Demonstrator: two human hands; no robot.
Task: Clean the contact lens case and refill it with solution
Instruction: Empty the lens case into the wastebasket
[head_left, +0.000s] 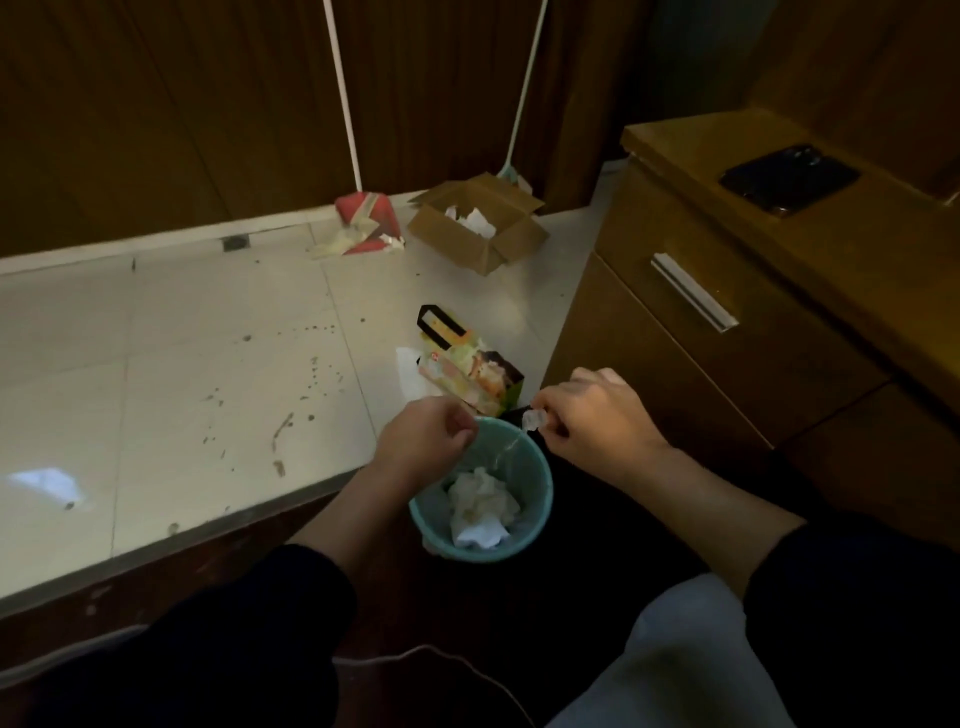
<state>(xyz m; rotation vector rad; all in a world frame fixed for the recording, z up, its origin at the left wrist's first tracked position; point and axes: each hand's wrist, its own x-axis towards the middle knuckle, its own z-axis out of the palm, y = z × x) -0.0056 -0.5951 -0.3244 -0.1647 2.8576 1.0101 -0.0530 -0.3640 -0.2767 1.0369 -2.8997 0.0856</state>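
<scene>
My right hand (592, 415) pinches a small clear contact lens case (534, 419) and tips it over a teal waste bin (540, 499). A thin stream of liquid (506, 447) runs from the case into the bin. My left hand (426, 441) hovers above the bin's left rim with its fingers curled; whether it holds a small part such as a cap is hidden. Crumpled white tissue (480, 506) lies in the bin.
A printed paper bag (467, 364) stands just behind the bin. An open cardboard box (480, 223), a red dustpan (369, 218) and a broom handle (343, 93) are by the wall. A wooden drawer cabinet (727, 312) with a black phone (787, 179) stands right. A white cable (467, 670) crosses the floor.
</scene>
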